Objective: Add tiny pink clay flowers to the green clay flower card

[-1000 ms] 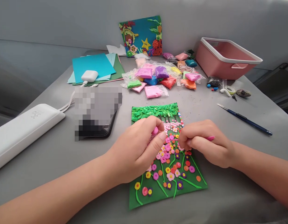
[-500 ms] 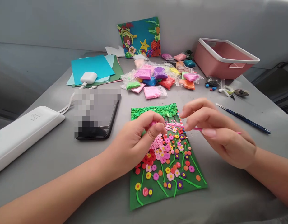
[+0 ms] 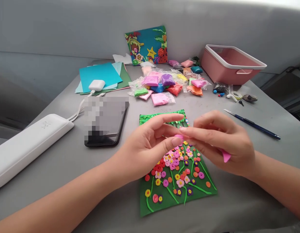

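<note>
My left hand (image 3: 152, 145) pinches a small piece of pink clay (image 3: 178, 137) between thumb and fingers, with the index finger raised above it. My right hand (image 3: 220, 140) comes in from the other side, its fingertips meeting those of the left hand. A thin pink clay tool (image 3: 226, 156) lies in my right hand; only its flat, widened end sticks out below the fingers, and the rest is hidden. Under both hands lies a green card (image 3: 162, 202) covered with clay flowers, green stems and a leafy green strip along its far edge, partly covered by the hands.
Several bags of coloured clay (image 3: 159, 98) lie behind the card. A phone (image 3: 105, 123), white power bank (image 3: 30, 149), earphone case (image 3: 97, 85) and paper sheets (image 3: 101, 76) are at left. At right are a craft knife (image 3: 253, 124) and pink basket (image 3: 223, 69). A sea picture (image 3: 147, 45) leans behind.
My hands have come together. The pink tool, earlier stretched between them with its thin end toward the left hand, now shows its wide end below my right fingers. The view has shifted slightly.
</note>
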Demonstrator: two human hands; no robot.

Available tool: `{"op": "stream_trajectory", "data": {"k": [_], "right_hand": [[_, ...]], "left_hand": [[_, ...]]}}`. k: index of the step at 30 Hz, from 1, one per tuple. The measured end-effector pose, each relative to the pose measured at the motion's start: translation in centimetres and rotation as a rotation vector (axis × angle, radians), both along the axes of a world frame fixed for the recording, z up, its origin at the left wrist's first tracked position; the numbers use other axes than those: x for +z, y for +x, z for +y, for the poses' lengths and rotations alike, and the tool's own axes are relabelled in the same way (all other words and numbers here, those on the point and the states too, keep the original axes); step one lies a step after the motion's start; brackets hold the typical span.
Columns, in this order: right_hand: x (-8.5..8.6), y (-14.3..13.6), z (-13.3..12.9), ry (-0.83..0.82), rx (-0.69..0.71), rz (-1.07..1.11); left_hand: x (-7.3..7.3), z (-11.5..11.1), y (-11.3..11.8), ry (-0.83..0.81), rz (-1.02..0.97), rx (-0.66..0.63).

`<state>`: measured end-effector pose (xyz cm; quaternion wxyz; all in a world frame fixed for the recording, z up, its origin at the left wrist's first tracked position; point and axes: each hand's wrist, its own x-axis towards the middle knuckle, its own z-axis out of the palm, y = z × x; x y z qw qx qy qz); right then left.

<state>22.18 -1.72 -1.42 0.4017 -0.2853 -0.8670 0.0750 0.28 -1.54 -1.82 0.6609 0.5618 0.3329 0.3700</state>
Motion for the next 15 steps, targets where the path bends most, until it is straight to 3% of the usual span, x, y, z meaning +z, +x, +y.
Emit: {"op": "stream_trajectory", "data": {"k": [9, 15], "right_hand": [[-1.3, 0.2, 0.0, -0.005, 0.093, 0.05], [-1.2, 0.5, -0.1, 0.046, 0.122, 0.002]], "left_hand": [[-0.9, -0.2, 0.1, -0.017, 0.03, -0.012], [-0.9, -0.3, 0.1, -0.054, 0.0, -0.062]]}}
